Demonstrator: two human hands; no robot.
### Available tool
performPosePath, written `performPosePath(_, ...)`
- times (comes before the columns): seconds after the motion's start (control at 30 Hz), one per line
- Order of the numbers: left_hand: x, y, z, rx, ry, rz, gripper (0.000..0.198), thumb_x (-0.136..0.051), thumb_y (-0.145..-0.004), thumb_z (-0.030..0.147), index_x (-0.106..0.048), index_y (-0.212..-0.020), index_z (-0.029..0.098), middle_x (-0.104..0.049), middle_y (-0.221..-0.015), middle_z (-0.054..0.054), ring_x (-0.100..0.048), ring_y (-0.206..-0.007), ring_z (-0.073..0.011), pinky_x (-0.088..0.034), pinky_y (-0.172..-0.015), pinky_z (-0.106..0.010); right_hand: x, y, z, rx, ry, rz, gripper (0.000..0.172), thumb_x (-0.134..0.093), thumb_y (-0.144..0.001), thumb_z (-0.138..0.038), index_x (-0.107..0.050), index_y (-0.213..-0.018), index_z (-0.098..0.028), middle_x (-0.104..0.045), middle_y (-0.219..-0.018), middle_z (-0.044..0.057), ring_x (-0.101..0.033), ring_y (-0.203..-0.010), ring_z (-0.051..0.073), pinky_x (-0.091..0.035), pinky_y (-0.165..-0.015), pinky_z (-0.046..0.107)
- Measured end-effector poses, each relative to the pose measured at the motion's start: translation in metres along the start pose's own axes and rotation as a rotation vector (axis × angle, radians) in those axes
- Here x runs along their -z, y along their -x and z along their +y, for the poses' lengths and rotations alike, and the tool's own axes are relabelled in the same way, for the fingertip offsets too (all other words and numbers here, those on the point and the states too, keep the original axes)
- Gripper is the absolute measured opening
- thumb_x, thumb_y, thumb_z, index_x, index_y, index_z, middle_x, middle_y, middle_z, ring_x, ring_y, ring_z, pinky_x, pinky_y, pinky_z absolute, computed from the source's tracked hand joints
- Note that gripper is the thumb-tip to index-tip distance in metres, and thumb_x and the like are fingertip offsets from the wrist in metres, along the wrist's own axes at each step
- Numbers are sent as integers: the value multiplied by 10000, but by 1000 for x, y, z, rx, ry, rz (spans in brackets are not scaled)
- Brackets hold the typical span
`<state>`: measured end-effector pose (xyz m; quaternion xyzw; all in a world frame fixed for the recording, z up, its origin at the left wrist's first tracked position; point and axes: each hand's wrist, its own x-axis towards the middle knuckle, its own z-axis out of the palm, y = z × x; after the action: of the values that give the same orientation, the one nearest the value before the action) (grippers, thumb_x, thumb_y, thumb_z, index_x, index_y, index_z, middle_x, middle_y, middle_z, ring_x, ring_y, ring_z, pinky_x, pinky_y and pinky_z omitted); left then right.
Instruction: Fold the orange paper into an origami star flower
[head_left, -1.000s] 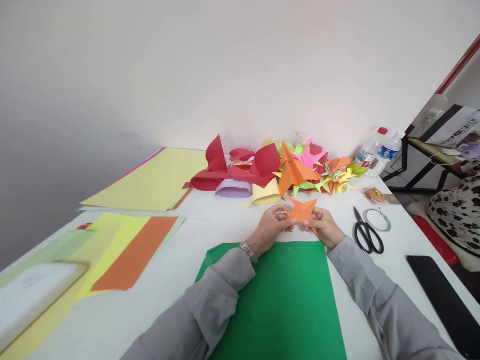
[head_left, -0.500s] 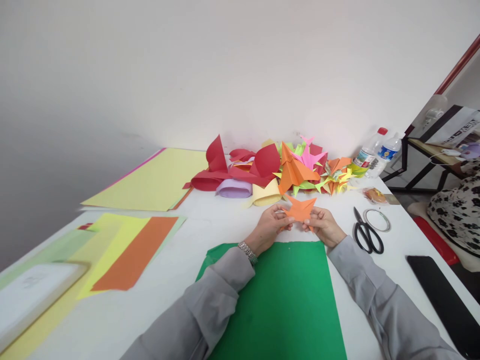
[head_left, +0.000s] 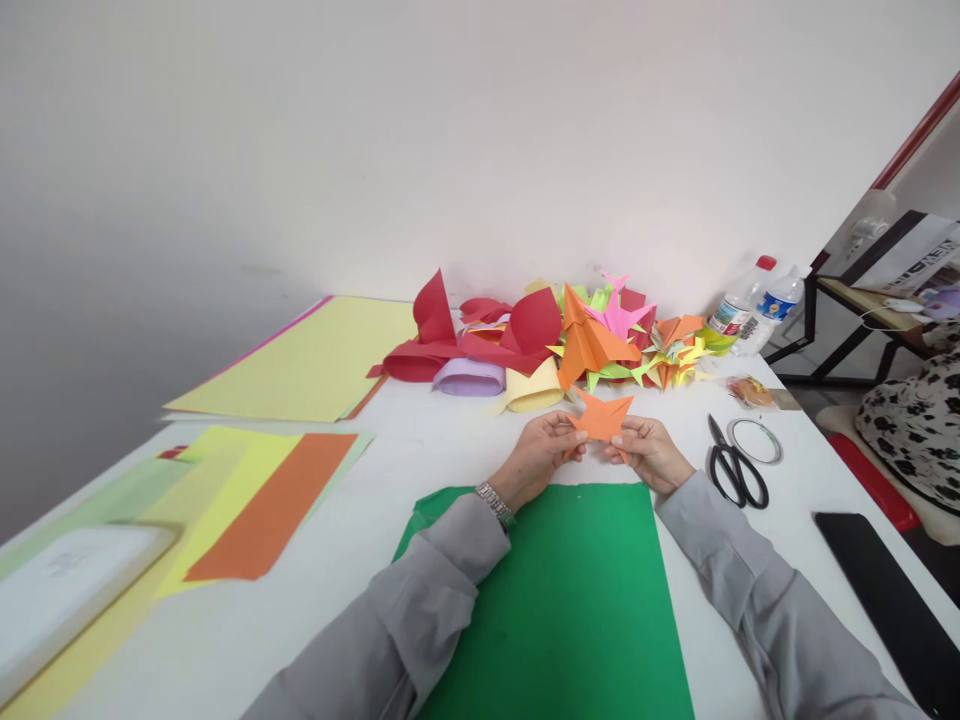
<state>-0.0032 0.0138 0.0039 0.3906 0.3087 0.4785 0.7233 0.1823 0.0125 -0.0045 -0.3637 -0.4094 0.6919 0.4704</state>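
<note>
A small folded orange paper figure with pointed tips is held just above the white table. My left hand pinches its left side. My right hand pinches its right side. Both hands hover beyond the far edge of a green paper sheet that lies in front of me. A watch shows on my left wrist.
A heap of folded paper figures and curled scraps lies by the wall. Black scissors, a tape ring and two bottles sit right. Yellow and orange sheets lie left. A dark phone rests at the right edge.
The orange figure and both hands have shifted very slightly; otherwise nothing has moved.
</note>
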Motion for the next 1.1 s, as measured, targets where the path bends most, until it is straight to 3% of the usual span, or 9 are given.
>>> performPosePath(0.37,0,0,-2,-55,-21,20,245,-781,-579,215,-609,-729,126,-602,-551,12,-548,-495,-94,-428,-516,-224,-1,2,-2,5,-19,-42,262,-788,-630,-222,-688,-853,-128,-737,-751,78,-698,-574,171,-562,-519,241)
performPosePath(0.57,-2,0,-3,-61,-48,14,205,-766,-584,218,-606,-670,125,-615,-553,-7,-563,-520,-114,-442,-531,-239,-7,3,1,44,12,-3,230,-806,-618,-288,-666,-701,-126,-713,-629,53,-670,-510,160,-559,-521,263)
performPosePath(0.67,-3,1,-4,-78,-125,24,236,-782,-578,266,-627,-675,118,-626,-580,-7,-556,-520,-106,-446,-539,-239,-9,3,3,56,54,-11,230,-814,-602,-293,-668,-668,-128,-703,-595,44,-661,-504,162,-552,-530,275)
performPosePath(0.83,-3,4,-5,-84,-331,-20,251,-772,-598,317,-640,-648,109,-604,-512,-1,-521,-463,-94,-415,-497,-223,-13,5,3,120,76,-41,225,-735,-704,-363,-717,-739,-141,-724,-686,51,-655,-577,159,-542,-607,291)
performPosePath(1.1,-1,3,-6,-55,-321,-45,233,-763,-594,301,-613,-608,123,-578,-484,17,-513,-431,-90,-415,-471,-219,-8,1,2,113,-84,140,246,-750,-669,-383,-720,-743,-150,-708,-627,48,-625,-501,133,-514,-508,241)
